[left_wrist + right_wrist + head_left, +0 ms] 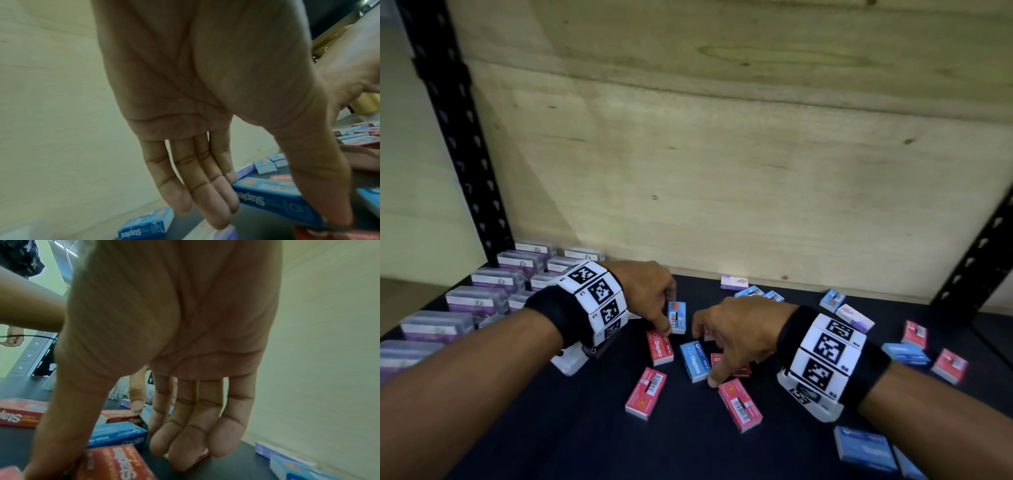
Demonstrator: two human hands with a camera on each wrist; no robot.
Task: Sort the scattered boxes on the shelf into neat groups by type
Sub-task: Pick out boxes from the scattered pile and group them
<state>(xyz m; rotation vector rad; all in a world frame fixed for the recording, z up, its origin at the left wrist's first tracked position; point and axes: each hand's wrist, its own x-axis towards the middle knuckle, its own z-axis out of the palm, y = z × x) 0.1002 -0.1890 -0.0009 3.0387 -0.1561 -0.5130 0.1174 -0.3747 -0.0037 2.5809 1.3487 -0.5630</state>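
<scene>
- Plywood backing fills the upper half of the head view, above a dark shelf surface framed by black perforated uprights at the left and right edges.
- Clear purple-labelled boxes stand in tidy rows at the left of the frame; small red, blue and pale lilac staple boxes lie scattered across the centre and right.
- The left hand reaches in from the lower left, palm down, wrist wrapped in a black strap with a band of black-and-white markers.
- Its thumb and fingers pinch a blue staple box at the centre of the frame; the left wrist view shows the 4 fingers straight and pressed together on one side and the thumb on the box's near end.
- The right hand comes in from the lower right, palm down, with the same marker band.
- Its fingers are straight and close together, their tips over a red box on the shelf; the thumb spreads wide, its tip beside another red staple box.
- Whether the right fingertips actually press that red box cannot be told.
- A blue box and a red box printed "Staples" lie between the 2 hands.
</scene>
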